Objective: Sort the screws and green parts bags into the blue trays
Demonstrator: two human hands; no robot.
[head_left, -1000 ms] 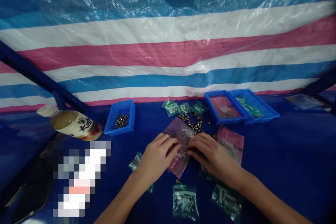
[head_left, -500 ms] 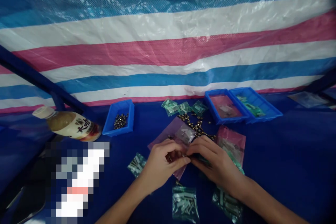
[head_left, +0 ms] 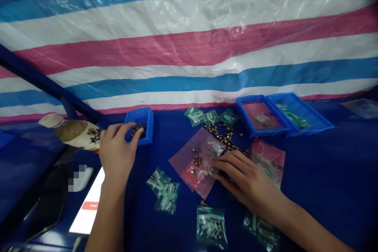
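Observation:
My left hand reaches over the rim of a small blue plastic bin, its fingertips at the dark screws inside. Whether it has hold of any screws I cannot tell. A clear pink-tinted zip bag lies flat on the blue cloth and has several brass screws inside. My right hand rests to its right, fingertips on the bag's right edge. Beside the bag is a heap of loose brass screws.
Small green-tinted bags of parts lie at the back, with more in front. Two blue trays stand back right. A bottle lies left, near a dark device. A striped tarp hangs behind.
My left hand has moved left from the zip bag to the small bin, uncovering the bag. The view has shifted slightly. My right hand has stayed near the bag's right edge.

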